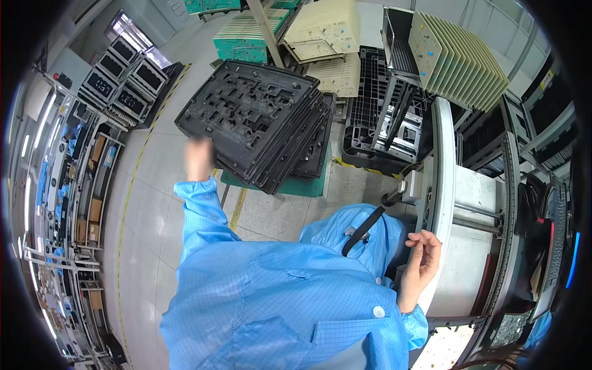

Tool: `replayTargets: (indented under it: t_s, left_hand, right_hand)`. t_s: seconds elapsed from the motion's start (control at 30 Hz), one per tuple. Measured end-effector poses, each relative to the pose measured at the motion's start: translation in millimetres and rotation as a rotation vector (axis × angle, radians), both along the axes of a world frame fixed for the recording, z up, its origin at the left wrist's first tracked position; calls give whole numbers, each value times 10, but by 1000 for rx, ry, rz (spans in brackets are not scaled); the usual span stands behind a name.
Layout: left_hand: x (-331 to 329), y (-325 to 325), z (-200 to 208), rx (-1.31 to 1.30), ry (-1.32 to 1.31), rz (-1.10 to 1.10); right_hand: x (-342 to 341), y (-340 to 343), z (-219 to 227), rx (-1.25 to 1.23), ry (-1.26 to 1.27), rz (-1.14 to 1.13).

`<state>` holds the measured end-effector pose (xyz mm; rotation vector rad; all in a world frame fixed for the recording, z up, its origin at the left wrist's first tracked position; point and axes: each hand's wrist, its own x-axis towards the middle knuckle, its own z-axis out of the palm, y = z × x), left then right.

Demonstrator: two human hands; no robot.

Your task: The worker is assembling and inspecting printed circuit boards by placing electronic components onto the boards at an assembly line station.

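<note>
A stack of black slotted trays [246, 111] sits on a green-topped stand [302, 187] in front of me, its layers shifted unevenly. My left hand [199, 159] is at the near left corner of the top tray. Blur hides its fingers, so whether it grips the tray cannot be told. On the right, my right hand [422, 262] is raised palm up, fingers loosely curled and nothing in it. It is beside the pale rail [439, 185] of a machine. Both arms wear blue checked sleeves.
Cream finned racks [462, 58] stand at the far right, with more racks [324, 28] behind the trays. A black pallet [364, 139] lies on the floor between. Shelving [92, 185] runs along the left, past a yellow floor line [126, 197]. A keyboard [559, 246] is far right.
</note>
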<state>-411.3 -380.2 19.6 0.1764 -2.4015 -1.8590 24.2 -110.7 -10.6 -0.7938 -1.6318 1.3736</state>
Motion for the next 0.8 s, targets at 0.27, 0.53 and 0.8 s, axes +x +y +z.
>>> replayTargets:
  t_s: [0.27,0.53,0.8]
  left_hand:
    - [225,307,565,530,262,31]
    - [1322,1299,862,776,447,-243]
    - [2026,2123,556,712,689,-905]
  right_hand:
    - [-437,73,113,-101,-52,321]
    - [-1217,-176,302,-769,524,765]
    - [-345,92,465,-714,880,229]
